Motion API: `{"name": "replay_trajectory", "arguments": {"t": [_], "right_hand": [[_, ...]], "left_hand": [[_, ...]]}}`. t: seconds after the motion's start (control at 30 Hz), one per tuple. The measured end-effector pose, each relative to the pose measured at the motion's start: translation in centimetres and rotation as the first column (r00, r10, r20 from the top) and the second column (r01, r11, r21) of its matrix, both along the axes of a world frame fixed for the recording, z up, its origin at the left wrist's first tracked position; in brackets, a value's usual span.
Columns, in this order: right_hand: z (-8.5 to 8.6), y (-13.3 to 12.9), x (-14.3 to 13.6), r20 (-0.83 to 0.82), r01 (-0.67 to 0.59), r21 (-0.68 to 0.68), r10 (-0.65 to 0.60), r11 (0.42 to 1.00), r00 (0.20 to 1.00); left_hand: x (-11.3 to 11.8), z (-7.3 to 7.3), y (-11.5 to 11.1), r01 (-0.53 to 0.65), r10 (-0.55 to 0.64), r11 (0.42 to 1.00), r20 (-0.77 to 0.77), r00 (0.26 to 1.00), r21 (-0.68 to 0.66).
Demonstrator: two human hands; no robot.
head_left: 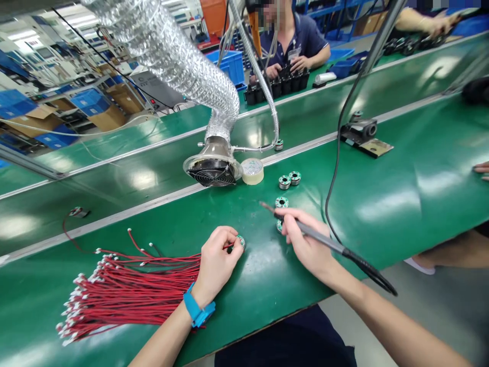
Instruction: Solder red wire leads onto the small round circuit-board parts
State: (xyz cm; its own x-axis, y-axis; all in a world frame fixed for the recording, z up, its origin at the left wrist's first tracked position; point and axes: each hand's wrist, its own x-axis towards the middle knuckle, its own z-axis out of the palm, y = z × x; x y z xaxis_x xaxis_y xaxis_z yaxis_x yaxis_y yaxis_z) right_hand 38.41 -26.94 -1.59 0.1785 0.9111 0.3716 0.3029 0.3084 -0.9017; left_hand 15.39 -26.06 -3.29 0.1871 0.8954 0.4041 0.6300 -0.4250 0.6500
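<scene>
My left hand (217, 262) rests on the green bench and pinches a small round part (241, 240) together with the end of a red wire. A blue strap circles that wrist. My right hand (305, 244) grips a soldering iron (324, 240) like a pen, its tip pointing up and left near another round part (281, 202). One more round part (279, 225) lies half hidden under my right fingers. A bundle of red wires (126, 290) fans out to the left of my left hand.
A fume extractor fan (212, 171) on a silver flexible duct sits ahead, with a tape roll (252, 170) beside it. Two more round parts (289, 179) lie behind. An iron stand (361, 133) is at the right. A co-worker (294, 41) sits across; another person's fingers (482, 169) show at right.
</scene>
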Motion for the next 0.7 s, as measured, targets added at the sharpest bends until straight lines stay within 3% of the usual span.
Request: {"name": "replay_trajectory", "arguments": {"t": [0.17, 0.33, 0.5, 0.7], "right_hand": [[1.8, 9.3, 5.1, 0.065, 0.16, 0.091, -0.166, 0.983, 0.984], [0.1, 20.4, 9.2, 0.398, 0.127, 0.178, -0.19, 0.976, 0.898], [-2.2, 28.7, 9.2, 0.568, -0.042, 0.117, -0.032, 0.992, 0.822], [-3.8, 33.7, 7.0, 0.567, -0.155, 0.062, 0.093, 0.986, 0.819]], "left_hand": [[0.0, 0.1, 0.1, 0.013, -0.013, 1.0, 0.006, 1.0, 0.005], [0.0, 0.2, -0.1, 0.014, -0.013, 0.999, 0.022, 1.0, -0.03], [0.0, 0.3, -0.1, 0.02, -0.016, 0.996, 0.05, 0.999, -0.082], [-0.2, 0.9, -0.1, 0.029, -0.031, 0.995, -0.029, 0.999, -0.096]]}}
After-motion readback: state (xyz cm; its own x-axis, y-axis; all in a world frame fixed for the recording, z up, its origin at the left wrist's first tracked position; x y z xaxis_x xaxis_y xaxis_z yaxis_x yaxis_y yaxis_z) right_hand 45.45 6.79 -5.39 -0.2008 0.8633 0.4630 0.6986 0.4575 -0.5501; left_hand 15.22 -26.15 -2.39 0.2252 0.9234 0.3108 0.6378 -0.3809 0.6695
